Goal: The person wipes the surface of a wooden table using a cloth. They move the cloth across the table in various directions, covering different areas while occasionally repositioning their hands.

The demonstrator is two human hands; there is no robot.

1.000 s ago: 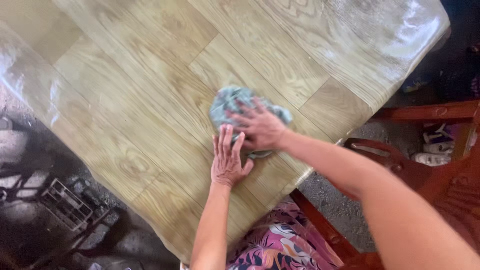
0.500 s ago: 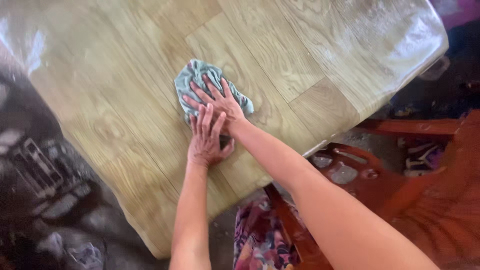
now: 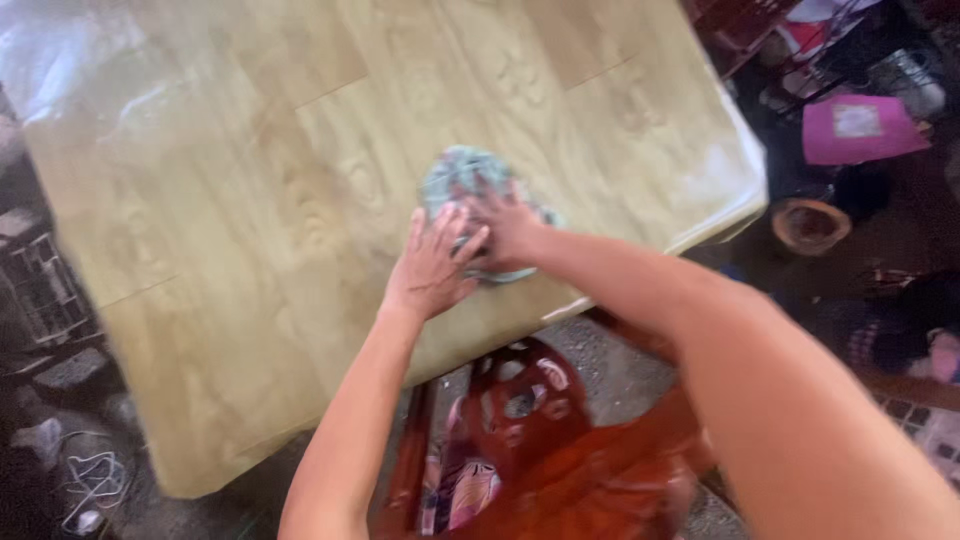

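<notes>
A crumpled grey-green cloth (image 3: pixel 462 172) lies on a table (image 3: pixel 250 200) covered with a glossy wood-grain sheet. My right hand (image 3: pixel 507 232) presses down on the cloth with its fingers spread over it. My left hand (image 3: pixel 432 265) lies flat beside it, fingers overlapping the cloth's near edge and touching my right hand. Both arms reach in from the bottom of the blurred frame.
A reddish-brown wooden chair (image 3: pixel 520 420) stands under the table's near edge. A round brown pot (image 3: pixel 810 226) and a pink bag (image 3: pixel 858 128) sit on the floor at the right. Crates (image 3: pixel 40 290) and clutter lie on the floor at the left.
The view has swung round and blurred. Both hands stay together on the cloth, which has slid across the table towards its right edge.
</notes>
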